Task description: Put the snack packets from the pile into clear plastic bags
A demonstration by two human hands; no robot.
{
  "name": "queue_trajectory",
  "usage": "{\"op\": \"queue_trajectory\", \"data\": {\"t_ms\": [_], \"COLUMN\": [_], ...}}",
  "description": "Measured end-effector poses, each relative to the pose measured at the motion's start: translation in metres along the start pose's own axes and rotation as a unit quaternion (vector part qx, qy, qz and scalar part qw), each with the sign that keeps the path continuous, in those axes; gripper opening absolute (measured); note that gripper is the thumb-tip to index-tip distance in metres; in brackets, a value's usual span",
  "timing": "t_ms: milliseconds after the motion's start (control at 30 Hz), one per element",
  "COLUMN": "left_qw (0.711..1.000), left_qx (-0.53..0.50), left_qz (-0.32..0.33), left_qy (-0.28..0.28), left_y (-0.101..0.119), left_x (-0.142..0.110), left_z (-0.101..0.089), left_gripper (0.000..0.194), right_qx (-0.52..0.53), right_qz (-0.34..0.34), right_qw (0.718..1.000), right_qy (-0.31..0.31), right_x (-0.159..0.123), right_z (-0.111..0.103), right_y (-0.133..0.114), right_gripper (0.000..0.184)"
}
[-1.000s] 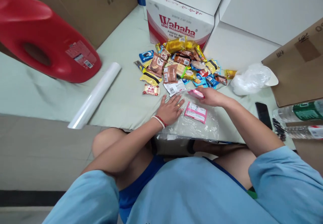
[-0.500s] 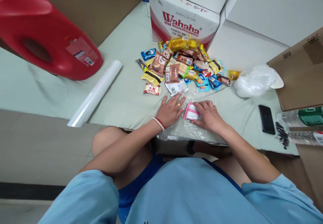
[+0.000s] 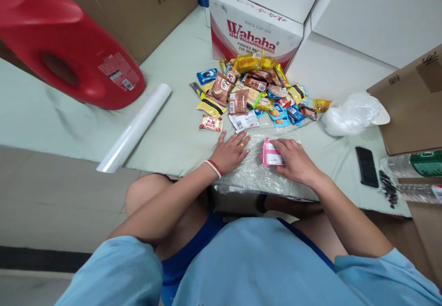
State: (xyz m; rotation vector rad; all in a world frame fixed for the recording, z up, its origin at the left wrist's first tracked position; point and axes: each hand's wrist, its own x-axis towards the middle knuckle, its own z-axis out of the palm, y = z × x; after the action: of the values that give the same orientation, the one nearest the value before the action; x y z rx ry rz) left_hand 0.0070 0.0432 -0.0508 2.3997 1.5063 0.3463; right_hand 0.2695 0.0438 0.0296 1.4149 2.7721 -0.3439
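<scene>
My right hand (image 3: 295, 160) grips a small pink-and-white snack packet (image 3: 272, 153) by its right side, over a sheet of clear plastic film (image 3: 253, 170). Flat on the left edge of that film lies my left hand (image 3: 229, 152), fingers stretched out and holding nothing. Just beyond my hands is a heap of wrapped snacks (image 3: 238, 101) in brown, yellow, blue and red wrappers. A white packet (image 3: 245, 121) and a cream-and-red packet (image 3: 211, 123) are at its near edge.
A white roll (image 3: 134, 129) and a big red jug (image 3: 76, 48) stand to the left. Behind the heap is a Wahaha carton (image 3: 252, 32). To the right are a crumpled clear plastic bag (image 3: 352, 112), a phone (image 3: 366, 167), plastic bottles (image 3: 407, 164) and a cardboard box (image 3: 410, 103).
My right hand has shifted slightly right with the pink-and-white packet, away from my left hand. More of the film shows between the hands. The view has moved a little.
</scene>
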Motion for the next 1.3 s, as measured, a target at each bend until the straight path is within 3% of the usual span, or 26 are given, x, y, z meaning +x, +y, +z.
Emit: {"op": "queue_trajectory", "data": {"t_ms": [100,233,367,500,800,967,1100,1200,1300], "left_qw": [1.0,1.0,1.0,1.0,1.0,0.999,0.993,0.989,0.982], "left_qx": [0.002,-0.001,-0.005,-0.005,-0.008,-0.019,0.033,0.048,0.032], "left_qz": [-0.001,-0.003,-0.002,0.005,-0.017,-0.001,-0.006,-0.02,-0.029], "left_qy": [-0.003,-0.006,-0.002,0.014,-0.004,0.047,0.111,0.142,0.186], "left_y": [-0.001,-0.003,-0.003,0.002,-0.005,-0.005,0.007,0.011,0.012], "left_x": [0.001,0.001,0.001,-0.002,0.0,-0.005,-0.015,-0.018,-0.022], "left_z": [-0.001,-0.003,-0.004,-0.009,-0.019,-0.028,-0.033,-0.034,-0.038], "left_gripper": [0.055,0.056,0.057,0.053,0.048,0.042,0.032,0.032,0.033], "right_qx": [0.013,0.022,0.051,0.034,-0.006,0.03,0.085,0.134,0.146], "right_qz": [-0.03,-0.029,0.002,0.052,-0.038,-0.041,-0.037,-0.044,-0.051], "right_qw": [0.999,0.997,0.998,0.998,0.998,0.996,0.996,0.987,0.984], "right_qy": [-0.019,-0.07,-0.037,-0.034,-0.052,-0.069,-0.006,0.08,0.087], "right_x": [0.011,0.029,0.036,0.035,0.032,0.034,0.009,-0.031,-0.075], "right_z": [-0.003,0.013,0.028,0.029,0.02,0.022,0.011,0.009,0.022], "right_y": [-0.006,-0.008,-0.005,-0.008,-0.011,-0.002,0.007,0.007,0.003], "right_gripper": [0.08,0.08,0.085,0.084,0.079,0.085,0.09,0.077,0.068]}}
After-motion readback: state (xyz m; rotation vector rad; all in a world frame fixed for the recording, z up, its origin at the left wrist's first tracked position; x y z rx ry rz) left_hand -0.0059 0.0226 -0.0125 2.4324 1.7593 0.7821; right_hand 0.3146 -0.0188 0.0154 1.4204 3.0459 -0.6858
